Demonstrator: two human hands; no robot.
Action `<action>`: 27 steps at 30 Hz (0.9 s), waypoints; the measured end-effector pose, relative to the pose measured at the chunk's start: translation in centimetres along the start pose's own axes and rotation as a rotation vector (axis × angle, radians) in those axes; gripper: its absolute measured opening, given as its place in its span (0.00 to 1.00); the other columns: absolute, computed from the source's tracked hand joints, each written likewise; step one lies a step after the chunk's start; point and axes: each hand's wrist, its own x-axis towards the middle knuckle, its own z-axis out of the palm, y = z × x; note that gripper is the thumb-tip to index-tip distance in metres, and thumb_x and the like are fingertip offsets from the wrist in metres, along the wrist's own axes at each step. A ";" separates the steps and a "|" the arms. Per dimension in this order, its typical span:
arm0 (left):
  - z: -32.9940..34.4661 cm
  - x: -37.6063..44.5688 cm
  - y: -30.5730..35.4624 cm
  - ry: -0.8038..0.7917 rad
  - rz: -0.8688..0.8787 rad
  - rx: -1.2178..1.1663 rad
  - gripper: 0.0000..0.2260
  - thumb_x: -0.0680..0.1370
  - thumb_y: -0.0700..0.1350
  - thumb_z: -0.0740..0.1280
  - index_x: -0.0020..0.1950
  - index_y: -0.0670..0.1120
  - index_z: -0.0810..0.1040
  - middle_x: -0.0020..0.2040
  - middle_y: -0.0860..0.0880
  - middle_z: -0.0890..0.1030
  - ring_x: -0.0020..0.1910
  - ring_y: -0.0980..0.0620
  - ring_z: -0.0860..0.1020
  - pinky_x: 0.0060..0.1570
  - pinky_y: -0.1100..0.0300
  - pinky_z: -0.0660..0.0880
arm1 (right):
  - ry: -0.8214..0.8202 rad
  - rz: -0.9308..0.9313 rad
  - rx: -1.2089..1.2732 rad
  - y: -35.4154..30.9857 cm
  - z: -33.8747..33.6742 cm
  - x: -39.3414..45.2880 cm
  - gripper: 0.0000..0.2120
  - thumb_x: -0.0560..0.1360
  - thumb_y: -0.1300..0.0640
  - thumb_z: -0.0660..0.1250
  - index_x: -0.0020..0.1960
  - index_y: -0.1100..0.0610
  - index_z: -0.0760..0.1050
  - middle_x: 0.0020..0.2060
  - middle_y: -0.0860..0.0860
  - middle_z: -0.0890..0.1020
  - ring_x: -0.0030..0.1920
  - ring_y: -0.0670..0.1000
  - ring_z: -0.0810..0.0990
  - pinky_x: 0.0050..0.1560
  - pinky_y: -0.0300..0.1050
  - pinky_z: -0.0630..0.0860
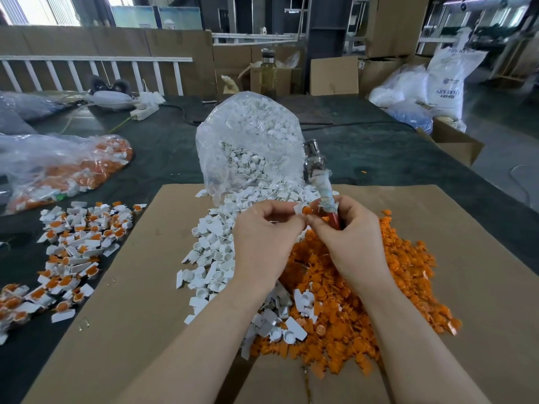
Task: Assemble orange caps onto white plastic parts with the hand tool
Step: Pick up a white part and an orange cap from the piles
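Observation:
My left hand (264, 228) pinches a white plastic part (298, 209) above the piles. An orange cap (307, 210) sits at that part, touched by the fingertips of my right hand (347, 231). That same hand also grips the hand tool (319, 176) by its red handle, with the metal head pointing up and away. Loose white parts (213, 258) lie in a heap on the left of the cardboard sheet (131, 316). Loose orange caps (364, 301) are heaped on the right, under my forearms.
A clear bag of white parts (248, 147) stands open behind my hands. Finished white-and-orange pieces (75, 243) are spread at the left, beside a bag of more such pieces (58, 167). A bottle (268, 72), cardboard boxes and sacks stand at the back.

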 end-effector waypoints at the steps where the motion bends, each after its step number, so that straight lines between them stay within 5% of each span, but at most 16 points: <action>1: 0.1 -0.1 0.0 0.002 0.002 -0.001 0.06 0.69 0.40 0.76 0.42 0.50 0.84 0.36 0.49 0.84 0.40 0.48 0.84 0.46 0.50 0.82 | 0.002 0.002 0.000 0.0 0.0 0.0 0.07 0.73 0.63 0.73 0.51 0.58 0.81 0.38 0.44 0.83 0.38 0.38 0.80 0.41 0.32 0.75; 6: 0.1 -0.3 -0.1 0.013 0.024 -0.011 0.04 0.71 0.44 0.77 0.42 0.50 0.84 0.37 0.51 0.84 0.37 0.53 0.82 0.45 0.54 0.82 | 0.003 0.011 -0.040 0.2 0.1 0.0 0.06 0.74 0.61 0.72 0.50 0.54 0.81 0.35 0.44 0.82 0.34 0.41 0.78 0.35 0.38 0.76; 12: 0.2 -0.4 0.0 0.064 0.044 0.004 0.03 0.72 0.45 0.77 0.42 0.50 0.84 0.37 0.52 0.84 0.37 0.55 0.83 0.40 0.61 0.80 | 0.008 0.002 -0.063 0.5 0.1 0.0 0.05 0.74 0.58 0.71 0.50 0.55 0.82 0.30 0.36 0.79 0.30 0.37 0.76 0.30 0.30 0.70; 27: 0.2 -0.4 -0.3 0.087 0.158 0.028 0.03 0.73 0.45 0.76 0.42 0.52 0.83 0.36 0.55 0.84 0.36 0.58 0.82 0.38 0.66 0.78 | 0.032 -0.014 -0.092 0.2 0.3 -0.3 0.05 0.75 0.53 0.71 0.41 0.52 0.79 0.26 0.41 0.75 0.27 0.41 0.71 0.28 0.33 0.66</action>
